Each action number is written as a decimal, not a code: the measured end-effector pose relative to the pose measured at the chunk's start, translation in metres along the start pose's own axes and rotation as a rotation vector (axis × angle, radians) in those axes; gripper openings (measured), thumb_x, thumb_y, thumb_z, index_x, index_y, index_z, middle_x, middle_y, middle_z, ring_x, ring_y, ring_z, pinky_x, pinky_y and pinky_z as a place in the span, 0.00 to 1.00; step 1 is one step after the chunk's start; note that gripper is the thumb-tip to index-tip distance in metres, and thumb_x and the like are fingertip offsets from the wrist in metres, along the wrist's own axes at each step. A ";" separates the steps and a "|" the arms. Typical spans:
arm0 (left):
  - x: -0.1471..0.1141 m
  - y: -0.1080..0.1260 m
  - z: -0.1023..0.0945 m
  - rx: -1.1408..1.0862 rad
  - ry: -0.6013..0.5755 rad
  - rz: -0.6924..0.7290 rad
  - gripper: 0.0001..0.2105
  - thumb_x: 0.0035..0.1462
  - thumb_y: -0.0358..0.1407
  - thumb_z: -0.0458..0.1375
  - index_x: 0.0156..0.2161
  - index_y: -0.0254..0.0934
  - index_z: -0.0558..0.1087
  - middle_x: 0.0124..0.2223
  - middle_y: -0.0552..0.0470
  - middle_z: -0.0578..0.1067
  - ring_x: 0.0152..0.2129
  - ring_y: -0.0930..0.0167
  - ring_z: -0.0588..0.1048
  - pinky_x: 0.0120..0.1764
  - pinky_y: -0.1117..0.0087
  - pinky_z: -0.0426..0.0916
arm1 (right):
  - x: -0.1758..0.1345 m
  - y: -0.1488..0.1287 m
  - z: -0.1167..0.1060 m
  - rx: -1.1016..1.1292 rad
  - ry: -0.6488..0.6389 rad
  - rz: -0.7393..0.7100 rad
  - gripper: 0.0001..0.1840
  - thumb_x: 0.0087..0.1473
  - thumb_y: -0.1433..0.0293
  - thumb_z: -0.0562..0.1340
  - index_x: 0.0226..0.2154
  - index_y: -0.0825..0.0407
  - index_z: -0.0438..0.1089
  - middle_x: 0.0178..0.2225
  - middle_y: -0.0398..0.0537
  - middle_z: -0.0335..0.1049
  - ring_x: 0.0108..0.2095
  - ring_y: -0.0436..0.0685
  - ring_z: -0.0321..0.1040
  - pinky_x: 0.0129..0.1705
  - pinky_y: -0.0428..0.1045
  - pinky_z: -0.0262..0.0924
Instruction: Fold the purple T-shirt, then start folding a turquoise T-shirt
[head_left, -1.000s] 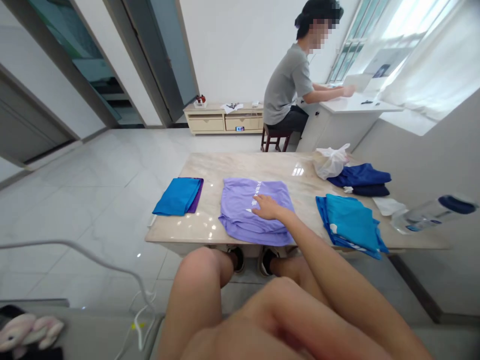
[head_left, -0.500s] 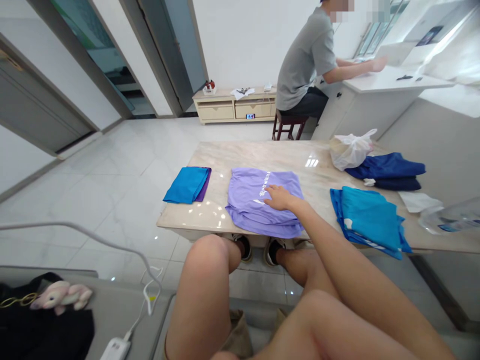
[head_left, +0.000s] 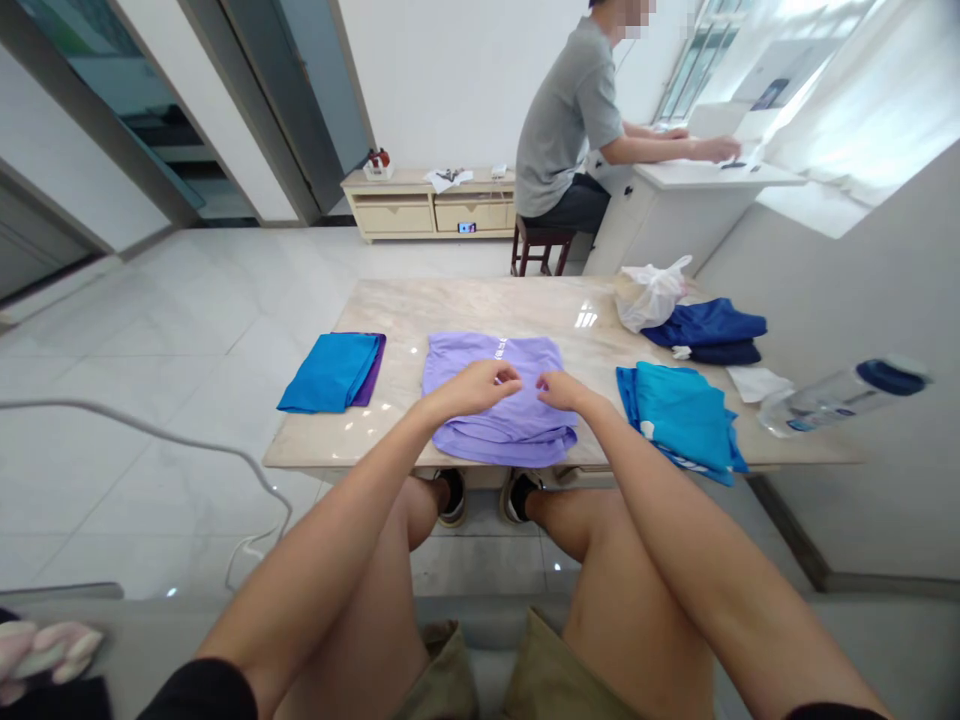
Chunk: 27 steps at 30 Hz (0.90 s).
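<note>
Lilac shirt [head_left: 499,430] lies loosely folded at the middle of the table [head_left: 409,300], its creased lower layers reaching the near edge. Left hand [head_left: 484,388] and right hand [head_left: 561,390] are above it, almost fingertip to fingertip; the fingers are half bent and loose, with no cloth visible in their grasp. Whether they touch the fabric, I cannot tell. Handling it well, I judge, calls for flat palms working from the middle outwards, and for squaring the uneven layers along the near edge without dragging the top one askew. White lettering [head_left: 500,348] near its far side, partly behind the left hand, could serve as a guide for straightness. Beside the left edge lies a folded blue cloth [head_left: 330,372] over a dark purple one [head_left: 373,375]. A teal pile [head_left: 686,405] overhangs the near edge on the right, close to the right forearm, so a wide sweep could knock it. Towards the far right corner sit a plastic bag [head_left: 651,295] and navy clothes [head_left: 709,325]; a bottle [head_left: 825,402] is nearer the right end.
</note>
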<state>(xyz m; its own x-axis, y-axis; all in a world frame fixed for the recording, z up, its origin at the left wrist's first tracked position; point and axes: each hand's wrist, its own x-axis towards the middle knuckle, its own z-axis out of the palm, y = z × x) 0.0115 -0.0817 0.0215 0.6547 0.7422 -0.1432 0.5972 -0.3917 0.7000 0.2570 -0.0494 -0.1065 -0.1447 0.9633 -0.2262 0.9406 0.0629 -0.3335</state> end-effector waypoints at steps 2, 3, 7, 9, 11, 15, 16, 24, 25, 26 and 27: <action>0.018 -0.044 0.011 0.380 0.040 -0.213 0.15 0.68 0.35 0.61 0.57 0.33 0.76 0.59 0.35 0.79 0.59 0.53 0.76 0.61 0.55 0.71 | -0.003 0.007 0.000 0.015 -0.073 -0.024 0.18 0.57 0.66 0.74 0.49 0.53 0.81 0.48 0.55 0.82 0.47 0.63 0.79 0.53 0.52 0.71; 0.019 -0.063 0.017 0.486 0.012 -0.269 0.19 0.66 0.35 0.64 0.60 0.33 0.74 0.62 0.33 0.76 0.62 0.50 0.74 0.62 0.53 0.71 | -0.005 0.008 0.002 0.023 -0.114 -0.046 0.19 0.54 0.65 0.76 0.47 0.53 0.81 0.48 0.54 0.82 0.47 0.63 0.79 0.52 0.51 0.71; 0.003 -0.110 0.034 0.545 -0.108 -0.340 0.34 0.53 0.33 0.74 0.64 0.35 0.69 0.66 0.31 0.72 0.64 0.48 0.73 0.61 0.55 0.72 | -0.012 0.006 0.017 -0.031 -0.286 -0.099 0.34 0.39 0.57 0.83 0.48 0.49 0.79 0.50 0.55 0.79 0.53 0.69 0.75 0.54 0.55 0.71; -0.004 -0.124 0.035 0.534 -0.132 -0.354 0.36 0.49 0.31 0.75 0.63 0.37 0.70 0.65 0.32 0.73 0.63 0.50 0.74 0.60 0.56 0.72 | -0.016 0.002 0.024 -0.087 -0.305 -0.113 0.34 0.37 0.58 0.83 0.47 0.48 0.79 0.51 0.56 0.77 0.56 0.72 0.73 0.57 0.58 0.68; -0.006 -0.135 0.032 0.515 -0.132 -0.361 0.31 0.49 0.30 0.74 0.59 0.38 0.73 0.62 0.35 0.76 0.60 0.51 0.77 0.58 0.57 0.73 | -0.019 -0.002 0.026 -0.097 -0.269 -0.141 0.24 0.44 0.62 0.80 0.44 0.48 0.79 0.51 0.57 0.77 0.57 0.73 0.72 0.58 0.58 0.67; -0.004 -0.148 0.018 0.451 -0.047 -0.341 0.12 0.54 0.29 0.67 0.44 0.39 0.79 0.51 0.39 0.83 0.53 0.52 0.81 0.56 0.55 0.74 | -0.020 -0.012 0.017 -0.054 -0.228 -0.160 0.05 0.59 0.70 0.69 0.40 0.51 0.79 0.45 0.54 0.81 0.49 0.65 0.77 0.52 0.52 0.67; -0.004 -0.149 0.014 0.424 -0.014 -0.327 0.10 0.55 0.29 0.66 0.43 0.39 0.79 0.50 0.40 0.83 0.52 0.52 0.81 0.55 0.56 0.74 | -0.020 -0.013 0.013 -0.048 -0.220 -0.159 0.06 0.61 0.70 0.66 0.41 0.51 0.79 0.44 0.54 0.81 0.47 0.63 0.77 0.51 0.51 0.67; 0.005 -0.147 -0.009 -0.162 0.402 -0.184 0.09 0.64 0.41 0.59 0.42 0.37 0.77 0.43 0.45 0.83 0.41 0.63 0.81 0.47 0.64 0.75 | -0.006 -0.018 -0.023 0.230 0.128 0.036 0.12 0.74 0.63 0.54 0.45 0.50 0.71 0.45 0.53 0.79 0.46 0.62 0.77 0.49 0.52 0.68; 0.005 -0.146 -0.009 -0.256 0.445 -0.182 0.10 0.64 0.42 0.59 0.41 0.37 0.76 0.41 0.46 0.83 0.39 0.63 0.81 0.45 0.64 0.74 | -0.003 -0.020 -0.026 0.255 0.145 0.054 0.13 0.74 0.63 0.53 0.44 0.50 0.71 0.45 0.53 0.79 0.45 0.62 0.77 0.48 0.52 0.68; 0.005 -0.146 -0.010 -0.317 0.459 -0.184 0.11 0.63 0.44 0.60 0.40 0.37 0.76 0.39 0.47 0.82 0.37 0.64 0.80 0.43 0.65 0.73 | -0.001 -0.022 -0.029 0.268 0.153 0.064 0.14 0.74 0.62 0.53 0.43 0.50 0.70 0.44 0.54 0.80 0.44 0.62 0.77 0.48 0.52 0.68; 0.004 -0.146 -0.010 -0.358 0.449 -0.184 0.12 0.63 0.46 0.60 0.39 0.37 0.76 0.37 0.49 0.82 0.35 0.65 0.79 0.41 0.66 0.72 | 0.002 -0.025 -0.032 0.270 0.159 0.061 0.14 0.74 0.62 0.53 0.42 0.50 0.70 0.44 0.54 0.80 0.44 0.62 0.77 0.47 0.52 0.68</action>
<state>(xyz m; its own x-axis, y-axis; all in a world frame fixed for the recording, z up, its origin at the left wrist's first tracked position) -0.0775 -0.0165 -0.0742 0.2491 0.9680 -0.0291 0.4375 -0.0857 0.8951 0.2429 -0.0405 -0.0696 -0.0205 0.9932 -0.1147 0.8274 -0.0476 -0.5597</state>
